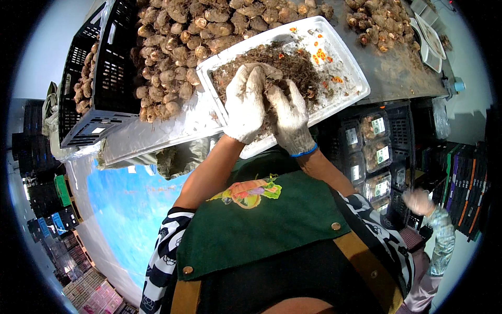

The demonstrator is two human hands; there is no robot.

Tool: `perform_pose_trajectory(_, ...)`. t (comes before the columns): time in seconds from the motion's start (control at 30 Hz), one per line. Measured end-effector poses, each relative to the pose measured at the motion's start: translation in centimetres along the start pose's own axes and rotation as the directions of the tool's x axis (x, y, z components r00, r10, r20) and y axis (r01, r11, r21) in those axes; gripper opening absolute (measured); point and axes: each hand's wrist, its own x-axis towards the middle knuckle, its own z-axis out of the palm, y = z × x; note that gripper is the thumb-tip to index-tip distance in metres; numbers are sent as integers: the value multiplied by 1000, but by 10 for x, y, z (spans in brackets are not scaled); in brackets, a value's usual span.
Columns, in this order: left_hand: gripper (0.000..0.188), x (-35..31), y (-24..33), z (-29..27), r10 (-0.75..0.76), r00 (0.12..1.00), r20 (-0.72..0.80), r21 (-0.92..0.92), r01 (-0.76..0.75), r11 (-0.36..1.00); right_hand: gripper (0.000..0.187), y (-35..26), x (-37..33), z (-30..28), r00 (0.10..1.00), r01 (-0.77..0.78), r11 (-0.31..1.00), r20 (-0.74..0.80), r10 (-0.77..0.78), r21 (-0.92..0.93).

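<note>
Both my hands wear white knit gloves and meet over a white rectangular tray point(351, 90). My left hand point(246, 104) is closed round a brown, hairy taro point(270, 72), its fingers curled over the top. My right hand point(290, 116), with a blue glove cuff, presses closed fingers against the same taro from the right side. Part of the taro is hidden by the gloves. Below it lie brown root fibres and peelings point(256, 55) heaped in the tray. Small orange scraps point(320, 55) are scattered at the tray's right side.
A big taro heap point(178, 44) covers the table behind and left of the tray; a smaller heap point(380, 26) lies far right. A black crate point(112, 68) stands at the left. Labelled clear packs point(377, 152) fill a crate at the right, near another person's hand point(418, 202).
</note>
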Motion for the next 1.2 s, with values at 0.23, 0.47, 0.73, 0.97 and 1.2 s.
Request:
perform_pose_trajectory(0.23,46,23,-15,-12,-412,858,308,-717,494,492,34,-1,16,-5,984,-171,933,106,145,316)
perform_pose_trajectory(0.47,43,1,-19,-11,-235,961,145,-244,264,933,36,5,16,-6,950,-281,819,27,310,500)
perform_pose_trajectory(0.73,29,11,-26,-16,-318,929,191,-414,370,832,34,22,19,-14,963,-266,837,92,254,478)
perform_pose_trajectory(0.97,25,13,-32,-9,-307,952,-6,-368,283,886,34,16,20,-7,958,-281,826,92,271,488)
perform_pose_trajectory(1.2,28,12,-27,-18,-355,932,73,-502,342,794,30,16,23,-15,955,-298,796,163,249,527)
